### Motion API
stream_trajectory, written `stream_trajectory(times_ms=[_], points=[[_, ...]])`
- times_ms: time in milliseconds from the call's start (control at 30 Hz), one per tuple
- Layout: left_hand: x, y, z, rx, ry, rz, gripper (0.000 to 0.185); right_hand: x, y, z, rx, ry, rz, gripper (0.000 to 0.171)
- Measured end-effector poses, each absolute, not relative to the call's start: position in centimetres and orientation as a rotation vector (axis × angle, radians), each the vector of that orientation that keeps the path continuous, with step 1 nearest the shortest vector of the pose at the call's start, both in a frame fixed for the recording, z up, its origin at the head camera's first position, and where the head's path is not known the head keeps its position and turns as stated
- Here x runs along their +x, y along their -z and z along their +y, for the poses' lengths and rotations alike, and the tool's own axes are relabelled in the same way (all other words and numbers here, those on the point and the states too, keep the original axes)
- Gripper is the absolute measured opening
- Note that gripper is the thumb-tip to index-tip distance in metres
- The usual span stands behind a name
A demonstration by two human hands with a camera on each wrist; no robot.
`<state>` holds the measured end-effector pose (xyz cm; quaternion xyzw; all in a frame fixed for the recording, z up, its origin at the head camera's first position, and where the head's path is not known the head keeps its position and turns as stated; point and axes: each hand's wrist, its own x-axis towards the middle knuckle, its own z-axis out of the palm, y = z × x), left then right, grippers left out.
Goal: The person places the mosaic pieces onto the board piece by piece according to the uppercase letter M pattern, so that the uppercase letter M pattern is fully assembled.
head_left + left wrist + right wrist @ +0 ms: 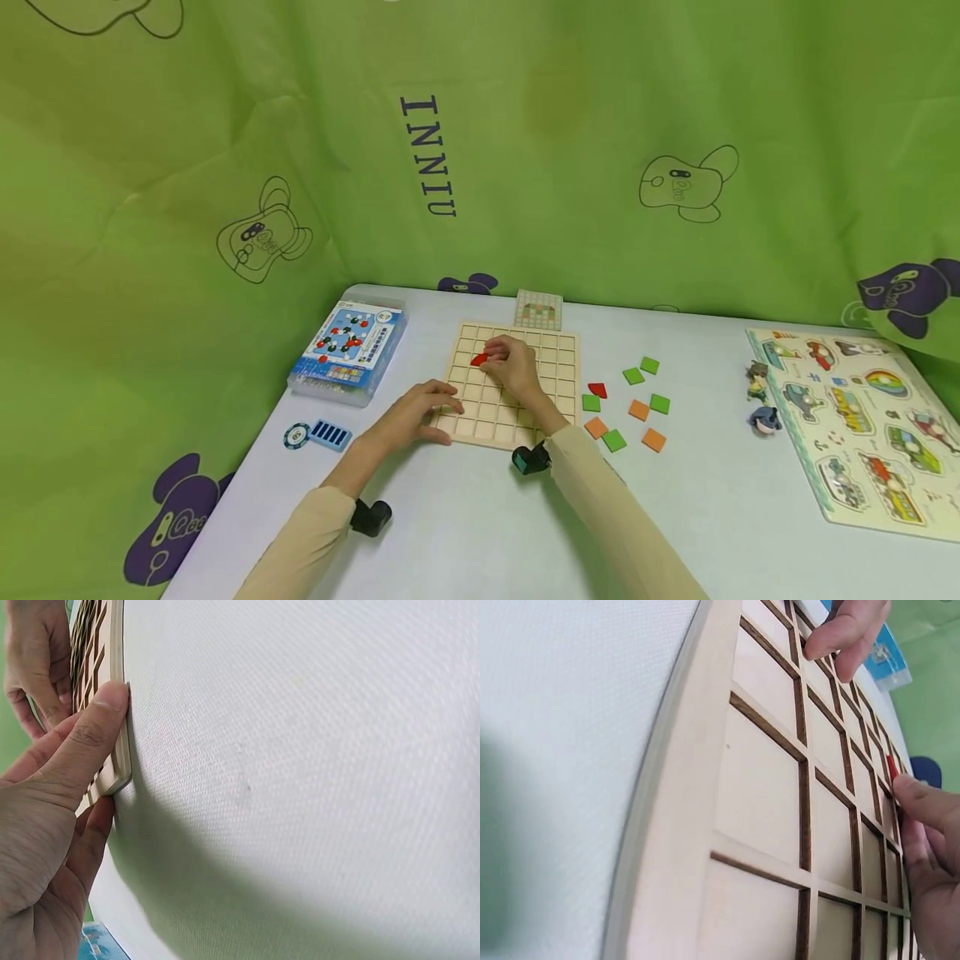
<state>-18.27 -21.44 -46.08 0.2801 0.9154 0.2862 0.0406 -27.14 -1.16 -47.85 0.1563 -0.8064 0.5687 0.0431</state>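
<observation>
A wooden grid board (465, 429) lies on the table. My right hand (512, 367) is over its upper left part and pinches a small red tile (478, 360) between thumb and fingers; the tile's red edge (892, 766) shows at the fingertips in the right wrist view. At the board's near left corner, my left hand (411, 417) holds the edge. In the left wrist view its thumb (101, 720) lies along the board's front edge, with other fingers over the top and at the side. The tile's far end is partly hidden.
Right of the board lie a second red tile (597, 389), several green tiles (613, 440) and orange tiles (654, 439). A pattern card (538, 310) touches the back. Boxed set (348, 346) and blue pieces (330, 434) sit left; figurines (765, 419) and a picture puzzle (862, 425) right.
</observation>
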Motion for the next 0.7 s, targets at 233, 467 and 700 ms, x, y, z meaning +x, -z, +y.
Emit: stream_trajectory(times_ms=[233, 467, 700], points=[[-18.36, 46.26, -21.45, 0.866, -0.884, 2.806, 0.042, -27.28, 47.85, -1.16, 0.476, -1.748, -2.481, 0.03], [-18.34, 46.21, -21.47, 0.875, -0.877, 2.815, 0.041, -27.3, 47.75, -1.09, 0.499, -1.731, -2.477, 0.031], [-18.26, 46.06, -21.37, 0.852, -0.877, 2.81, 0.041, -27.27, 47.69, -1.15, 0.515, -1.701, -2.5, 0.029]])
